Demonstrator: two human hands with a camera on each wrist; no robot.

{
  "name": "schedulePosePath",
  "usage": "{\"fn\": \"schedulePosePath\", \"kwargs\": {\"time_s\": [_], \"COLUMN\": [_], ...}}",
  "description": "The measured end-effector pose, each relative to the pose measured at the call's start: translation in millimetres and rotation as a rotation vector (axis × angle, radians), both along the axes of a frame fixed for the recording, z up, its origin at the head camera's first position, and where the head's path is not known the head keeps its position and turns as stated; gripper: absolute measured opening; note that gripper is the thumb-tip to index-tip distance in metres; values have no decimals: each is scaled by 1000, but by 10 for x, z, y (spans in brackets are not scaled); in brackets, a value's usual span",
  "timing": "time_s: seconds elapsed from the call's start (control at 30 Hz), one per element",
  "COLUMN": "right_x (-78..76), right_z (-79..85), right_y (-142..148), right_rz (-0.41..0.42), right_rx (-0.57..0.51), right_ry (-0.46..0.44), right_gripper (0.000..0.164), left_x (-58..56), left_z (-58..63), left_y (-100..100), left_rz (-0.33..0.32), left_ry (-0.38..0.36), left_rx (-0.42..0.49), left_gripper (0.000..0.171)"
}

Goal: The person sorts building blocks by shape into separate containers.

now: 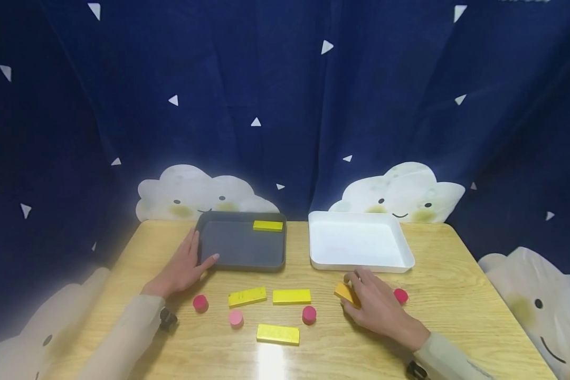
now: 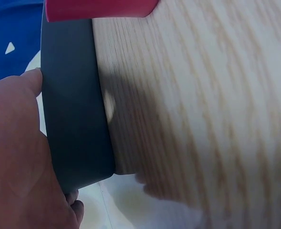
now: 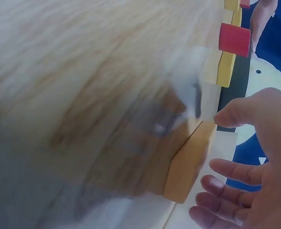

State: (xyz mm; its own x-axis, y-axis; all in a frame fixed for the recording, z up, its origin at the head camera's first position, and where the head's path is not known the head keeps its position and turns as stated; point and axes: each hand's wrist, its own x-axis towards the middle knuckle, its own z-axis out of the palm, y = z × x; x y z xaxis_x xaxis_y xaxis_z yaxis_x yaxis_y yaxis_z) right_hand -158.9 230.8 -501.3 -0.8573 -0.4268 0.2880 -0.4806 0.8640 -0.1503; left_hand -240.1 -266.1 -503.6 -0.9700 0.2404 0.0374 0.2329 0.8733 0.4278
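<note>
My left hand (image 1: pixel 182 266) rests at the near left corner of a dark grey tray (image 1: pixel 242 267), fingers along its left side and thumb over the front rim. Its thumb also shows on the tray's wall (image 2: pixel 74 95) in the left wrist view. A yellow block (image 1: pixel 268 226) lies inside that tray. Around an orange block (image 1: pixel 345 293) on the table, my right hand (image 1: pixel 377 306) has thumb and fingers spread to either side. In the right wrist view, the thumb is close to one end of the orange block (image 3: pixel 190 164), while the fingers appear apart from it.
A white tray (image 1: pixel 361 266) stands right of the grey one. Three yellow blocks (image 1: pixel 291 296) lie on the wooden table (image 1: pixel 195 353). Nearby are a pink cylinder (image 1: pixel 236 319) and red cylinders (image 1: pixel 309 315), one of them (image 1: pixel 401 295) beside my right hand. A blue curtain (image 1: pixel 275 79) hangs behind.
</note>
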Motion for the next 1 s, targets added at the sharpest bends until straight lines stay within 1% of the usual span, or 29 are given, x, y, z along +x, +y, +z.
{"fn": "schedulePosePath", "kwargs": {"time_s": [0.3,0.57,0.63,0.73,0.8,0.87,1.0], "right_x": [-16,-25,-24,-19,-12,-3,25], "right_z": [-51,-82,-89,-98,-99,-98,-93], "right_y": [-6,0,-1,-6,-9,-10,-14], "right_rz": [-39,-25,-24,-22,-22,-19,-22], "right_rx": [5,-6,-11,-15,-18,-22,-26], "right_ry": [-60,-43,-54,-70,-79,-83,-89], "right_gripper": [40,36,35,35,34,35,36], "left_x": [-14,-27,-33,-58,-58,-57,-23], "left_z": [-26,-31,-38,-87,-89,-89,-37], "left_y": [-16,-21,-25,-46,-44,-40,-16], "left_rz": [1,0,0,1,2,4,6], "left_ry": [3,2,3,-1,-4,-6,-8], "left_rx": [2,9,6,4,4,4,1], "left_gripper": [107,106,106,108,108,109,107]}}
